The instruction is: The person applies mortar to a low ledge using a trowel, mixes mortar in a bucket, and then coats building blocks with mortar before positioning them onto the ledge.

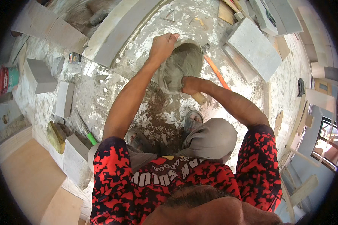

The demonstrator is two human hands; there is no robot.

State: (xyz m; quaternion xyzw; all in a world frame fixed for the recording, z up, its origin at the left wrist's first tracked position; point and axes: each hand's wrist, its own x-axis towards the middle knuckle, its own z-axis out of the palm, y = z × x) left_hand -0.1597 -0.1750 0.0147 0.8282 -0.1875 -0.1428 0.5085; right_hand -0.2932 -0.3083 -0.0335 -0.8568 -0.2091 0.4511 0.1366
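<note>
In front of my feet stands a round bucket point(184, 62) with wet grey mortar smeared over its inside. My left hand point(163, 47) is closed at its far left rim, gripping the edge. My right hand point(191, 85) is wrapped around a wooden-handled tool point(199, 98) at the near rim. The handle's end sticks out below my fist, while the working end is hidden by my hand and the mortar. Just right of the bucket lies a hammer point(216, 71) with an orange handle.
Grey blocks point(254, 48) lie at the right, with a long block row point(118, 28) at the far left. More blocks point(65, 99) stand left, near a green-handled tool point(91, 138) and a yellow sponge-like piece point(56, 137). Wooden boards point(30, 176) are at the lower left.
</note>
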